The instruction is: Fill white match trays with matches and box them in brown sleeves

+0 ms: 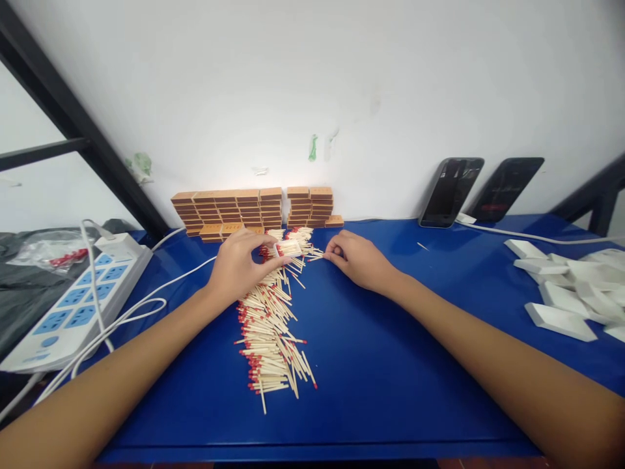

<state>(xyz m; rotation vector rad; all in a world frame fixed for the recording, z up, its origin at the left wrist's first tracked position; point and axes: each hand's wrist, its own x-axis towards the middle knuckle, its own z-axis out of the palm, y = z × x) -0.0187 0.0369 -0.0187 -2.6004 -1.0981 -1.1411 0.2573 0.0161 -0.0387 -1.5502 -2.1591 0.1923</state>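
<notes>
Between the thumb and fingers of my left hand (pixel 237 259) is a small white matchbox tray (pixel 288 248) with red-tipped matches lying in it. My right hand (pixel 359 260) is closed in a pinch at the right side of the matches, its fingertips at the ends of a few pale sticks; whether it grips one is too small to make out. A long heap of loose matches (pixel 268 326) runs from under the tray toward the front of the blue table, most red heads pointing left.
Stacked brown matchboxes (pixel 224 208) line the white wall. A white power strip (pixel 81 299) with cables lies at left. Two phones (pixel 452 192) lean on the wall at right, near a pile of white box trays (pixel 571 286). The blue table (pixel 390 378) extends to its front edge.
</notes>
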